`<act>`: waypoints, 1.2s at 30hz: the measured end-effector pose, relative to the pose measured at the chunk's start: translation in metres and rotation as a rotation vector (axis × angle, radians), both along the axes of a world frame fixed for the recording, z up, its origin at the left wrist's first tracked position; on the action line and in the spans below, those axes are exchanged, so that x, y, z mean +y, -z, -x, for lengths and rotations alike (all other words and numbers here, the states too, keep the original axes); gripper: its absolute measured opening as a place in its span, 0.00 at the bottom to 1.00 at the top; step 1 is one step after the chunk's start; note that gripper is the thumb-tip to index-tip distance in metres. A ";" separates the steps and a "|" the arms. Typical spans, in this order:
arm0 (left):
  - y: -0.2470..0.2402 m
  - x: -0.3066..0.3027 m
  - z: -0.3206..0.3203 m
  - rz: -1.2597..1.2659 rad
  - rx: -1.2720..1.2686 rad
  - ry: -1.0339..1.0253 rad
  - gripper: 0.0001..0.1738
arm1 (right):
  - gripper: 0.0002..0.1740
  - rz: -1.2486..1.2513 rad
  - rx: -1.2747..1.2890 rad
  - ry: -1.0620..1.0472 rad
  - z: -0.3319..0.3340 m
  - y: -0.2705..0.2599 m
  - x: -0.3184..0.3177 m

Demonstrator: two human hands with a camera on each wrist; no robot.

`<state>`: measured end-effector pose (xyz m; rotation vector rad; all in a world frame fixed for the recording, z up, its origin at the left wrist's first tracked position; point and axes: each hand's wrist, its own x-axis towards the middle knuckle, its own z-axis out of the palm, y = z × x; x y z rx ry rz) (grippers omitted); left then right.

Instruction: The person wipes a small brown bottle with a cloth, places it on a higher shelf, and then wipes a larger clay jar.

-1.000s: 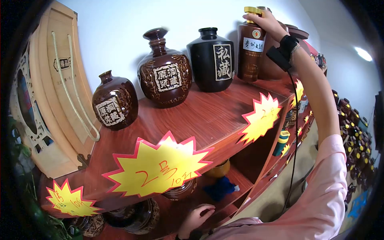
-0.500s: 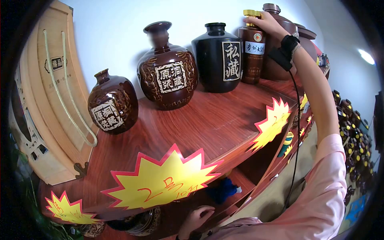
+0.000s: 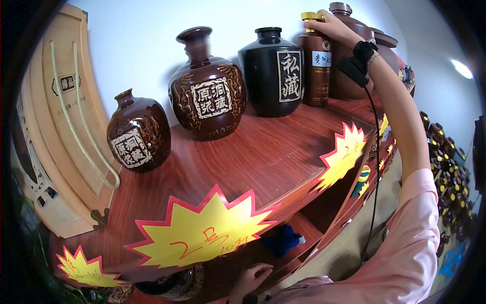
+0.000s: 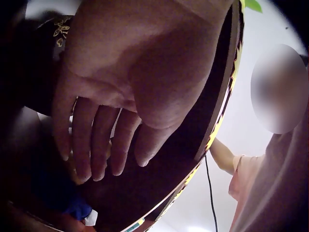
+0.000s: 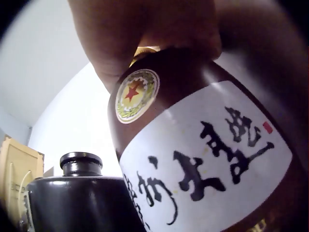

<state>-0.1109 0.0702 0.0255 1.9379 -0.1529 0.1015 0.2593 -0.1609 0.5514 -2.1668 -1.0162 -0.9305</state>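
My right hand (image 3: 331, 28) grips the gold cap (image 3: 311, 17) of a tall brown bottle (image 3: 318, 83), which stands upright on the wooden shelf top (image 3: 238, 157). In the right wrist view, the hand (image 5: 154, 24) curls over the bottle's top, above a white label (image 5: 207, 159) with black brush writing and a round red-star emblem (image 5: 137, 95). Just left of the bottle is a squat black jar (image 3: 268, 76). Low in front of the shelf hangs my left hand (image 3: 253, 278). The left wrist view shows its palm (image 4: 135, 72), fingers loosely extended, holding nothing.
Two glossy brown jars (image 3: 207, 101) stand farther left, beside a wooden box (image 3: 71, 131) with rope handles. A large brown jar (image 3: 349, 61) is right behind the bottle. Yellow starburst price signs (image 3: 202, 233) line the shelf edge. A cable (image 3: 374, 177) hangs from my right wrist.
The brown bottle, still in my right hand, has shifted left toward the black jar, showing more of the large jar behind. The head view has moved slightly. My left hand stays low.
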 end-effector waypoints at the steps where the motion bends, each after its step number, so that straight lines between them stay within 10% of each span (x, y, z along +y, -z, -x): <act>1: 0.000 -0.001 0.001 0.006 0.001 0.002 0.12 | 0.40 -0.002 -0.010 -0.001 -0.003 0.001 -0.001; 11: 0.002 -0.005 0.015 0.042 0.234 0.060 0.15 | 0.36 0.035 -0.099 0.253 0.014 0.009 0.004; 22: 0.001 -0.033 0.023 -0.014 0.049 0.071 0.11 | 0.19 -0.195 0.000 -0.062 0.106 0.057 -0.051; 27: -0.059 -0.044 0.026 0.079 -0.058 0.212 0.12 | 0.23 -0.116 -0.348 0.023 0.105 0.113 -0.116; 29: -0.094 -0.052 0.027 0.141 -0.260 0.315 0.12 | 0.21 -0.462 -0.166 -0.355 0.182 0.148 -0.075; 30: -0.108 -0.057 0.027 0.181 -0.346 0.371 0.12 | 0.18 -0.260 -0.485 -0.411 0.168 0.163 -0.091; 36: -0.190 -0.135 0.022 0.657 -0.706 0.713 0.11 | 0.15 -0.083 -0.050 -0.542 0.260 0.330 -0.099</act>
